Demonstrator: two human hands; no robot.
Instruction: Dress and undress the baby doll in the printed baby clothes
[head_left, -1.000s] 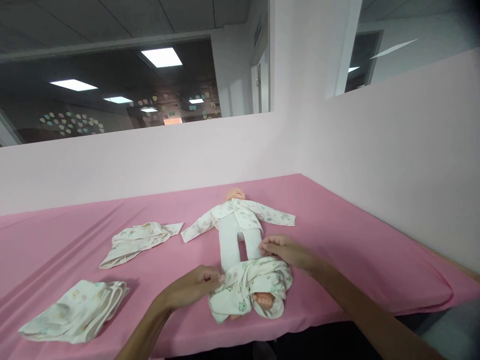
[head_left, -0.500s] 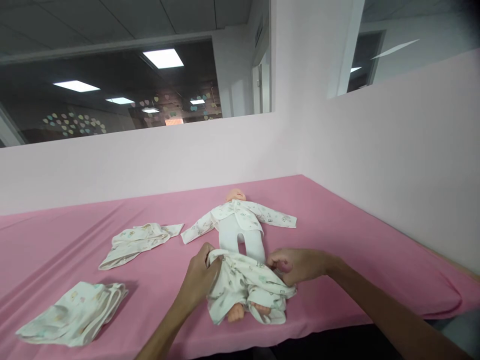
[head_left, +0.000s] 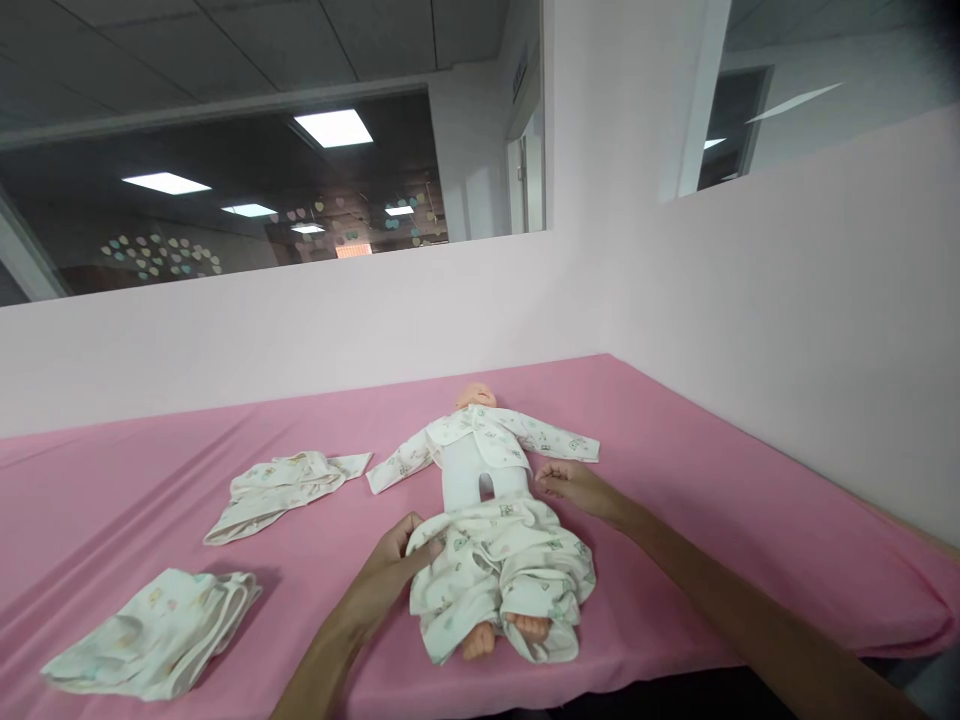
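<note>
A baby doll (head_left: 476, 396) lies on its back, head toward the wall, in an unfastened patterned baby jacket (head_left: 499, 440) over a white body. White patterned baby pants (head_left: 499, 570) cover its lower legs and are bunched up, with both bare feet (head_left: 478, 640) poking out at the near end. My left hand (head_left: 401, 560) is closed on the left side of the waistband, thumb on top of the cloth. Beside the doll's hip and upper leg is my right hand (head_left: 574, 485), fingers curled in; whatever they hold, if anything, is hidden.
A patterned baby top (head_left: 285, 490) lies to the left of the doll. Nearer the front left is a folded patterned cloth (head_left: 154, 635). A pink sheet (head_left: 675, 560) covers the table, bordered by white walls (head_left: 300, 340) behind and at right.
My right hand has moved up and away from me, from the pants toward the doll's hip. The waistband now lies a little higher over the legs. My left hand stays on the cloth.
</note>
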